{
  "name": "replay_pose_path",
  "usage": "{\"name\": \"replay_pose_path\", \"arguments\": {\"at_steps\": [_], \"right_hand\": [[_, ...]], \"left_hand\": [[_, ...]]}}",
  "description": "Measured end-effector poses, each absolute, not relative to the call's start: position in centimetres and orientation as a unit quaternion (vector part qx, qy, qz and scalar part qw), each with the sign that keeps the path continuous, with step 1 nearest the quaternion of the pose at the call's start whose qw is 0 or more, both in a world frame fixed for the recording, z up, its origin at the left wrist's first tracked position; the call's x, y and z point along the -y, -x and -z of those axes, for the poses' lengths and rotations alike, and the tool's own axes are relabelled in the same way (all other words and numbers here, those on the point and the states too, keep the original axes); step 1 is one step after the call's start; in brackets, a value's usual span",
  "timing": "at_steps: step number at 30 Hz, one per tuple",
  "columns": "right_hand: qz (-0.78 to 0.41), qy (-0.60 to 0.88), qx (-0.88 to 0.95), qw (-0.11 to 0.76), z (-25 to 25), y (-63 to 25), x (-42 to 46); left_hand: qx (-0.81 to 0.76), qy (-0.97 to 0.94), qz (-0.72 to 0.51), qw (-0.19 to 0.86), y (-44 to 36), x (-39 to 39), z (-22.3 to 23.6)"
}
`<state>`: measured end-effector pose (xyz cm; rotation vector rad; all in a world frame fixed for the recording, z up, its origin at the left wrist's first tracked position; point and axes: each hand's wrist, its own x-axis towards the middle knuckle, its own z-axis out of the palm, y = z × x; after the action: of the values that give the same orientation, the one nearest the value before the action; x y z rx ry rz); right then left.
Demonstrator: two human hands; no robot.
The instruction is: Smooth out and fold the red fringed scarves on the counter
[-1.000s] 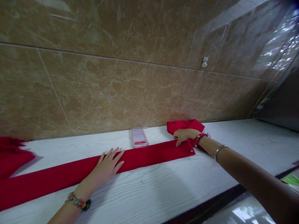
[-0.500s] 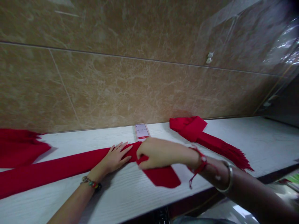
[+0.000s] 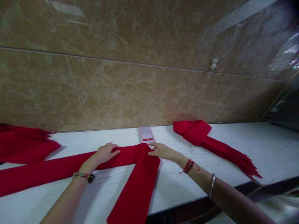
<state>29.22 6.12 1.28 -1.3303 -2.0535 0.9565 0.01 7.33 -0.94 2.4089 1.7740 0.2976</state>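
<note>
A long red scarf (image 3: 139, 183) lies folded lengthwise across the white tabletop. It turns at a diagonal fold in the middle, and its near end slants down toward the front edge. My left hand (image 3: 105, 154) rests on the long left stretch, fingers out and thumb apart. At the fold's right corner, my right hand (image 3: 162, 151) pinches the scarf edge, thumb on top and fingertips partly hidden. Just behind the fold stands a phone (image 3: 147, 135) with a pale screen and a red bar.
A knotted red scarf with a fringed end (image 3: 198, 135) lies to the right. More red fringed cloth (image 3: 25, 144) is heaped at the far left. A brown marbled wall (image 3: 130, 93) rises behind the white tabletop (image 3: 187, 189).
My right hand has opened out the bunched end, which now hangs diagonally toward the front edge. My left hand has slid left along the scarf. The view has shifted slightly.
</note>
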Motion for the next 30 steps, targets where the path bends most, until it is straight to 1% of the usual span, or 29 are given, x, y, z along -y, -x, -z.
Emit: {"name": "replay_pose_path", "arguments": {"at_steps": [2,4,6,9,12,14,17,20,23,25,28,30], "right_hand": [[-0.461,0.457,0.711,0.271,0.0,-28.7,-6.5],[-0.514,0.440,0.675,0.293,0.7,-28.2,-6.5],[-0.525,0.439,0.662,0.304,0.6,-28.5,-6.5],[-0.511,0.456,0.654,0.320,-0.5,-30.8,-7.1],[-0.463,0.491,0.653,0.344,-1.8,-34.0,-8.8],[-0.410,0.525,0.657,0.352,-2.2,-36.0,-10.6],[-0.307,0.578,0.673,0.344,-1.9,-37.8,-12.8],[-0.202,0.591,0.707,0.331,-0.6,-38.2,-13.6],[-0.140,0.543,0.763,0.323,0.4,-37.9,-13.0],[-0.116,0.473,0.820,0.300,0.5,-37.7,-12.2],[-0.056,0.357,0.908,0.212,0.3,-37.4,-10.9],[-0.013,0.324,0.934,0.149,0.1,-37.0,-10.0]], "left_hand": [[-0.594,-0.795,-0.089,0.084,0.4,-7.5,0.7],[-0.591,-0.797,-0.088,0.092,0.4,-7.6,0.4],[-0.581,-0.803,-0.091,0.095,0.1,-7.7,-0.1],[-0.554,-0.815,-0.133,0.106,-1.4,-8.7,-1.1],[-0.529,-0.822,-0.184,0.100,-4.2,-10.8,-1.9],[-0.525,-0.824,-0.194,0.088,-6.6,-12.5,-2.0],[-0.526,-0.823,-0.207,0.057,-10.4,-14.1,-1.0],[-0.523,-0.821,-0.230,0.005,-12.7,-13.8,0.6],[-0.488,-0.840,-0.233,-0.037,-12.9,-12.4,1.9],[-0.436,-0.873,-0.211,-0.059,-12.0,-11.5,2.4],[-0.370,-0.913,-0.161,-0.061,-10.3,-10.4,2.6],[-0.361,-0.922,-0.135,-0.047,-9.5,-9.9,2.6]]}}
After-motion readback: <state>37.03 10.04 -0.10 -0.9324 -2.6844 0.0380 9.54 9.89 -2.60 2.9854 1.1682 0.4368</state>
